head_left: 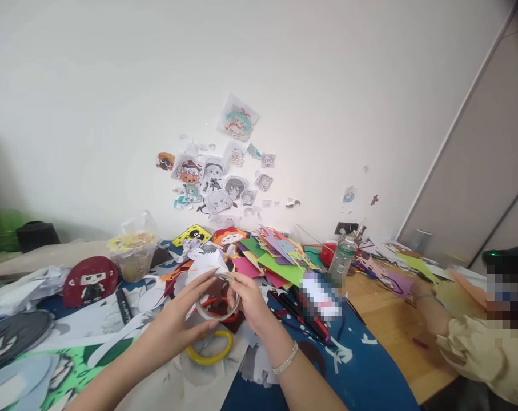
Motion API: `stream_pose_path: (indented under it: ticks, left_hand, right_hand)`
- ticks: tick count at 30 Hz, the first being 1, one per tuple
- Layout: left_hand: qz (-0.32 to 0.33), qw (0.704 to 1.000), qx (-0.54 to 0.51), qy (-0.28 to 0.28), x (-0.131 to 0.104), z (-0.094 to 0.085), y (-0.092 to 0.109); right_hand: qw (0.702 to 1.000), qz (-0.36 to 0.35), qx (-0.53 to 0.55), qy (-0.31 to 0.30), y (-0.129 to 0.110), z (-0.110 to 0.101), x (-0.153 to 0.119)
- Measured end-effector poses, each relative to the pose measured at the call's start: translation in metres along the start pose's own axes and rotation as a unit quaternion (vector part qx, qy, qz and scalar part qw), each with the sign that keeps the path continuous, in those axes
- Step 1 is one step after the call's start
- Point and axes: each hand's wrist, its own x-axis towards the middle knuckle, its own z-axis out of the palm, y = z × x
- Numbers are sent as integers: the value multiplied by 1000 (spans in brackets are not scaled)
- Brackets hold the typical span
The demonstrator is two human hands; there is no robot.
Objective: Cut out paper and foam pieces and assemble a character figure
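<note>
Between my two hands is a roll of clear tape (215, 318), tilted so that I look through its open middle. My left hand (190, 314) curls around its left side, with fingers along the top and the thumb at the lower edge. On the right side, my right hand (251, 298) pinches the roll near its upper edge. A yellow ring like a tape core (218, 358) lies just below on pale paper. Something red and ring-shaped (233, 317) shows behind the roll, partly hidden.
Coloured paper sheets (286, 265) pile up behind my hands. To the right stand a clear bottle (341, 257) and several markers (299, 313). A plastic cup (134, 257) and paper cutouts (91, 279) are at left. Another person's sleeve (481, 354) is at far right.
</note>
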Motion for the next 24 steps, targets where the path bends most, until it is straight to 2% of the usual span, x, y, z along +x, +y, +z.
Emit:
stream_pose_path:
  ticks: [6, 10, 16, 19, 24]
  left_hand:
    - [-23, 999, -46, 16, 2, 2, -6]
    - [-38, 995, -87, 11, 1, 6, -11]
    - [-30, 994, -88, 62, 0, 5, -9]
    - [-48, 981, -168, 80, 1, 2, -4]
    - [-108, 943, -290, 120, 4, -10, 7]
  right_hand:
    - [999, -25, 22, -6, -5, -3, -2]
    - [998, -36, 37, -41, -13, -2, -7]
    - [992, -80, 33, -94, -14, -2, -14]
    - [986, -124, -10, -114, -15, -3, -18]
    - [970, -175, -92, -143, -20, -3, -22]
